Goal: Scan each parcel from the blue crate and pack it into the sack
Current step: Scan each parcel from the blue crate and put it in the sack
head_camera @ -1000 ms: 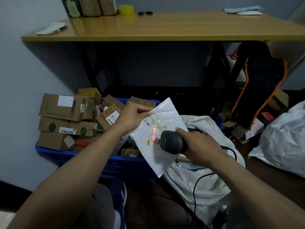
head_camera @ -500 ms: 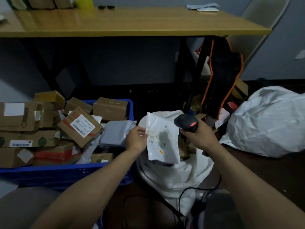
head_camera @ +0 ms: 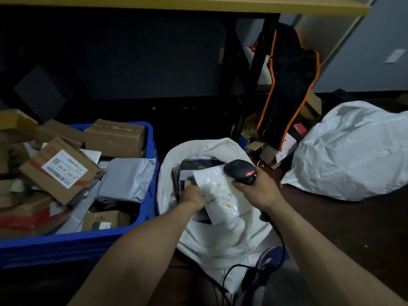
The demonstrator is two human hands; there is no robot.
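Hanging at the mouth of the sack [head_camera: 220,237], the white mailer [head_camera: 223,195] is pinched by the L grip [head_camera: 193,196]; the scanner [head_camera: 239,171] is grasped by the R grip [head_camera: 258,191], w/ blue crate [head_camera: 55,246] set beside.

The head camera looks steeply down and forward, close above the sack [head_camera: 220,237] and blue crate [head_camera: 66,246].

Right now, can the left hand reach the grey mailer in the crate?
Probably, once freed: the left hand grips the white parcel over the sack; grey mailer lies uncovered on top.
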